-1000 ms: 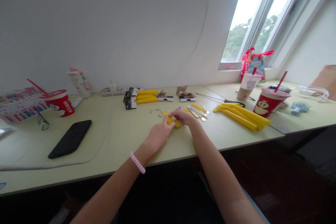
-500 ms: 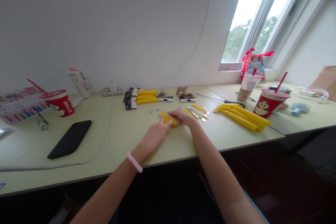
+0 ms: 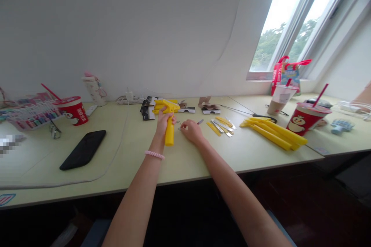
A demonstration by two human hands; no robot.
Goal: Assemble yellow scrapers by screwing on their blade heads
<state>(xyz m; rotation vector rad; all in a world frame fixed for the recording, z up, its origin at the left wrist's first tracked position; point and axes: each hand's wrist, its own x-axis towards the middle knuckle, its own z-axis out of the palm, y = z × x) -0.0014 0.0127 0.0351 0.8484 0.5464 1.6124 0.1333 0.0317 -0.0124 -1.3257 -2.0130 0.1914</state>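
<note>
In the head view, the two hands are apart above the tabletop (image 3: 136,142). The left hand (image 3: 162,124) is closed round a yellow tool (image 3: 169,136), its wide head pointing away from the person and the plain end of its handle toward them. Just to its right, the right hand (image 3: 191,130) has thumb and fingertips bent together beside some small metal pieces (image 3: 177,122); whether it pinches one I cannot tell. The step in hand seems to be taking up a small piece while the left hand steadies the tool; the next move probably calls for a fine fingertip grip and an unmoving tool. Right of the right hand lie flat silver strips (image 3: 216,125) and yellow strips (image 3: 213,129), with yellow handles (image 3: 275,138) farther right; black cards (image 3: 148,112) lie beyond the left hand.
</note>
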